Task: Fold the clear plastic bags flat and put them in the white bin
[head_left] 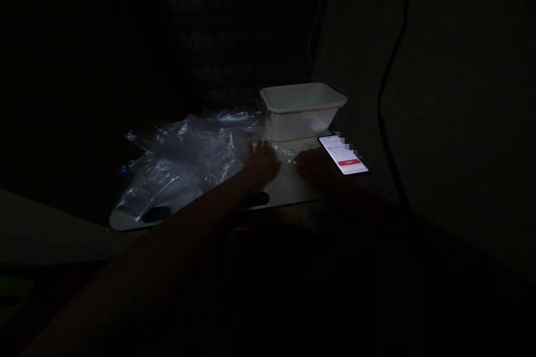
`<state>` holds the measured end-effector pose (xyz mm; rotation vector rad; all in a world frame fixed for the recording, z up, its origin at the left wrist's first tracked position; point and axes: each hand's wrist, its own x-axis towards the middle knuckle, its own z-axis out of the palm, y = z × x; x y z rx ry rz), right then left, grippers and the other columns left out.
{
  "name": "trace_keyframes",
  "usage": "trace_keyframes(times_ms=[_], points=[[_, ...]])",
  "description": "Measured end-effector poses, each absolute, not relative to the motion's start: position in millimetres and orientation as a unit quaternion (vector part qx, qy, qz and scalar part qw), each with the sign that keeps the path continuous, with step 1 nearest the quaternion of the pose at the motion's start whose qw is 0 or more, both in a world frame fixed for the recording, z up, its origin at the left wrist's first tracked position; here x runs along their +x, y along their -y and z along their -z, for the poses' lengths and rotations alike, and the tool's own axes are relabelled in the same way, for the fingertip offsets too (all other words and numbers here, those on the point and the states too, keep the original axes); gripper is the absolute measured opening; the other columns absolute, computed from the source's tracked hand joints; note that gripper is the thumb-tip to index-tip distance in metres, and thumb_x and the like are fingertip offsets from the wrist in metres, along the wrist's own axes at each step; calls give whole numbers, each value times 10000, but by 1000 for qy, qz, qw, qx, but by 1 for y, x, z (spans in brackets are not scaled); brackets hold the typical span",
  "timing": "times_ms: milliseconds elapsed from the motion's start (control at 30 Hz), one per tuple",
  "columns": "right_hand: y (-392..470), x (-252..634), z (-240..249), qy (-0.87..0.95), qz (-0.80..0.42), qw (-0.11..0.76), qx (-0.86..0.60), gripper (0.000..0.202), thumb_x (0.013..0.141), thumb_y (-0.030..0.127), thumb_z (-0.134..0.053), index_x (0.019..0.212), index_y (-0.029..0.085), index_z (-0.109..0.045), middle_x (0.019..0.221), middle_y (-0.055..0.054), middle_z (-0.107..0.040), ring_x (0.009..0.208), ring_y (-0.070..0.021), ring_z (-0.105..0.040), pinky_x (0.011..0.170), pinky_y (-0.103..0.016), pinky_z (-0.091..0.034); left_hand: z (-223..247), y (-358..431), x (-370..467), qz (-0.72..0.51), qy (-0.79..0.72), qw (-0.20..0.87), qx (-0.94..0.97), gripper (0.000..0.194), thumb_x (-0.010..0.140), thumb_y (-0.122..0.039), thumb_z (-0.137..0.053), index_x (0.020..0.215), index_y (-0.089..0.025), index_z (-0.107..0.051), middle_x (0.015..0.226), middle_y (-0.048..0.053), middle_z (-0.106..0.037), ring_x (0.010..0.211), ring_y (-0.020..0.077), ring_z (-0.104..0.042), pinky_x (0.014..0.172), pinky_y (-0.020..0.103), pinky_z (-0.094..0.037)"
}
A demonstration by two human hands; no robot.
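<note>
The scene is very dark. My left hand [263, 163] lies palm down with its fingers spread, on or just over clear plastic on the board. Heaped beside it to the left are crinkled clear plastic bags [188, 150]. My right hand [309, 164] is close to the phone, its fingers curled together in shadow. A small shiny bit of plastic shows by its fingertips, but what it grips, if anything, is hidden. Between the hands lies a thin sheet of clear plastic [285, 151].
Behind the hands stands a white plastic tub [305, 117] with dark handles. A lit phone [344, 157] showing a timer lies right of it. Everything rests on a pale board-like table [293, 192] with slots near its front edge. A dark cable [380, 100] hangs down the right wall.
</note>
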<state>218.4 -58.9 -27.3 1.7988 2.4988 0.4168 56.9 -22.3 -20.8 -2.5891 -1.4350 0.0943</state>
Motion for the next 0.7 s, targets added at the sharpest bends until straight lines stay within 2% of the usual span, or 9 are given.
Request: trace_keyframes(times_ms=[133, 333, 533, 700], points=[[56, 221, 31, -801, -154, 5, 579, 283, 779, 178, -334, 961, 132, -546, 992, -117, -565, 882, -230, -472, 755, -366, -285, 27, 36, 60, -34, 408, 61, -911, 533, 845, -385, -187, 1237, -48, -316, 1318, 173, -296, 1218, 268, -237, 958, 413, -214], [46, 227, 48, -837, -148, -4, 527, 357, 794, 106, -300, 1112, 116, -461, 1197, -118, -462, 1082, -226, -372, 824, -370, -275, 34, 44, 57, -49, 417, 52, -906, 583, 848, -414, -153, 1270, -23, -245, 1341, 197, -233, 1238, 289, -182, 959, 433, -203], [38, 219, 36, -814, -125, 9, 568, 335, 769, 121, -339, 1054, 131, -514, 1139, -114, -510, 1036, -230, -419, 792, -361, -314, 36, 49, 56, -47, 424, 47, -903, 588, 847, -424, -157, 1288, -40, -219, 1354, 186, -203, 1247, 289, -153, 968, 450, -178], [29, 208, 26, -786, -83, -5, 612, 393, 735, 108, -357, 1098, 153, -501, 1096, -110, -548, 972, -231, -475, 760, -369, -342, 38, 52, 55, -53, 425, 46, -903, 597, 843, -434, -165, 1293, -43, -198, 1360, 190, -182, 1250, 289, -138, 956, 474, -182]])
